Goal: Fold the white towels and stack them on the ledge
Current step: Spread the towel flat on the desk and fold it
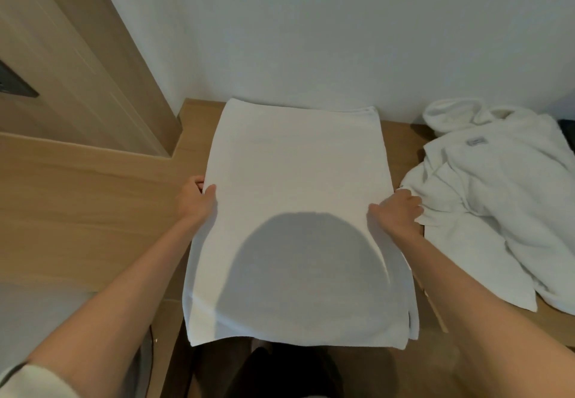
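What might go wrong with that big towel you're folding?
1. The towel's near end seems to hang past the ledge; if the left hand and right hand let go, it might slide off.
2. The right hand sits right against the crumpled white cloth, so the next fold could snag or drag it.
3. The layers at the near right corner look uneven, so the fold may turn out crooked.

Shown: one folded white towel (pixel 295 179) and my two hands, one left hand (pixel 196 200) and one right hand (pixel 396 210). To the side, one crumpled white cloth pile (pixel 497 198); beneath everything, one wooden ledge (pixel 401 139).
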